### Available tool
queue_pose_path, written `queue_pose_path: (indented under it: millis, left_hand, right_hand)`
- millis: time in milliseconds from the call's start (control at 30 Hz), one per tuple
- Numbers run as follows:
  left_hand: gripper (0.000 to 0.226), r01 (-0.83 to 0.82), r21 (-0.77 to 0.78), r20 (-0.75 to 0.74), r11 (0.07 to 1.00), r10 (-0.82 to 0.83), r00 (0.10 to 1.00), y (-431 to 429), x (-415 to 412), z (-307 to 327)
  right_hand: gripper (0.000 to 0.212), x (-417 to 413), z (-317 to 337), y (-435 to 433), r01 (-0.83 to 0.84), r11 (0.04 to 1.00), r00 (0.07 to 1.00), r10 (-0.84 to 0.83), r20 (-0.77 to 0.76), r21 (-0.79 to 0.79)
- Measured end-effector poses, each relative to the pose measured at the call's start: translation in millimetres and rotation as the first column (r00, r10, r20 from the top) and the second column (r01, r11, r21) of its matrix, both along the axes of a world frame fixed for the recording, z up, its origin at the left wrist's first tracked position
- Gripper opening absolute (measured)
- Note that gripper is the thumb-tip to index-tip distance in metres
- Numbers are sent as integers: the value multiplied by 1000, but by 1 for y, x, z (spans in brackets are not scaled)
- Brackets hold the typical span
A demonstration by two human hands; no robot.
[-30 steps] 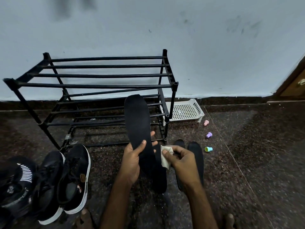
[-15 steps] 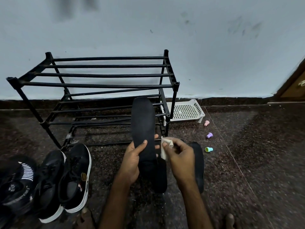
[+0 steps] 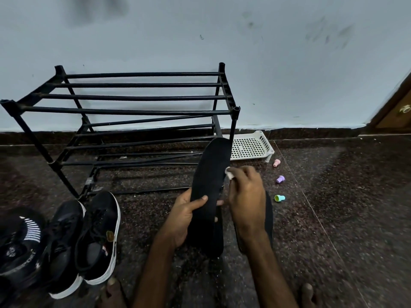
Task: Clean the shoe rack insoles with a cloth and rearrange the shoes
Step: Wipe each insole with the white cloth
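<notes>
before rack (image 3: 138, 112), left hand (image 3: 182, 218) grips insole (image 3: 209, 181); right hand (image 3: 246, 196) pinches cloth (image 3: 229, 174)

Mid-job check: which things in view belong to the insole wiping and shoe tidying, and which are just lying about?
Part of the job:
- insole, held in left hand
- cloth, pinched in right hand
- floor insoles
- rack
- shoes

Lying about:
- white tray
- pink cap
- purple cap
- teal cap
</notes>
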State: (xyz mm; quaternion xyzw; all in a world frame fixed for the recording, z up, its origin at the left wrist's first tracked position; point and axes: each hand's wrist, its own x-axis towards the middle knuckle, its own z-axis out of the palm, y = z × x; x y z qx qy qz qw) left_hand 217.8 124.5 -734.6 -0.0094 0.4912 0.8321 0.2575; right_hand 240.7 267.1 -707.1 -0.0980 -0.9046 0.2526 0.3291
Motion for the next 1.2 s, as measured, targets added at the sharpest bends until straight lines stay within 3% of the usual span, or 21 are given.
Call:
queue_pose_path:
  millis: [100,167,233,300,400,500,567,633,767,867,933,1000,1067,1133,1200]
  left_hand:
    - [31,2,3,-4,1000,-2,1000,1,1,-2]
    - [31,7,0,-11,1000,-7,1000,3,3,-1]
    - [31,-2,-7,-16,1000,2,1000,4,3,-1]
    - [31,-34,-18,-10,999,34,999,4,2,-2]
    - [35,-56,13,40,998,56,998,1,1,-5]
    - [40,-23,107,87,994,14,996,-1,2,-3]
    - [42,-14,132,90,991,2,996,-1,2,-2]
    - [41,-28,151,92,988,14,996,0,2,-2]
    - [35,-26,133,64,991,17,998,-2,3,0]
    - [35,-29,132,74,991,20,997,-5,2,-4]
    - [33,-36,149,90,988,22,996,-6,1,-5]
    - [35,-21,146,90,989,7,996,-5,1,-4]
    - [35,2,156,82,988,-15,997,-3,1,-2]
    - [35,0,158,96,987,-16,995,-3,-1,-3]
    - [45,-5,156,153,988,-19,988,-4,-3,-9]
  right_hand:
    - [32,5,7,1,-26,993,993,12,-115,-118]
    - [33,5,14,-11,-105,993,990,100,-102,-52]
    - [32,2,15,-21,-189,982,982,189,20,-7]
    - [30,1,12,-20,-257,964,942,266,206,-70]
    - [24,8,11,-3,-196,977,890,214,403,-86]
    - [28,13,20,6,-76,990,947,109,304,-116]
    - [32,8,24,2,-100,975,980,131,147,-199]
    - [34,3,24,-7,-174,965,977,194,88,-199]
    - [34,0,8,-16,-248,965,946,259,195,-83]
    - [41,3,0,-6,-314,933,895,353,273,-179]
    - [40,8,0,-2,-301,908,895,374,244,-290]
    - [31,11,2,0,-244,856,939,325,108,-455]
    - [20,12,1,1,-169,735,970,243,22,-657]
    - [13,13,-3,3,-95,574,982,187,17,-814]
    - [10,15,-8,6,-41,480,988,153,38,-876]
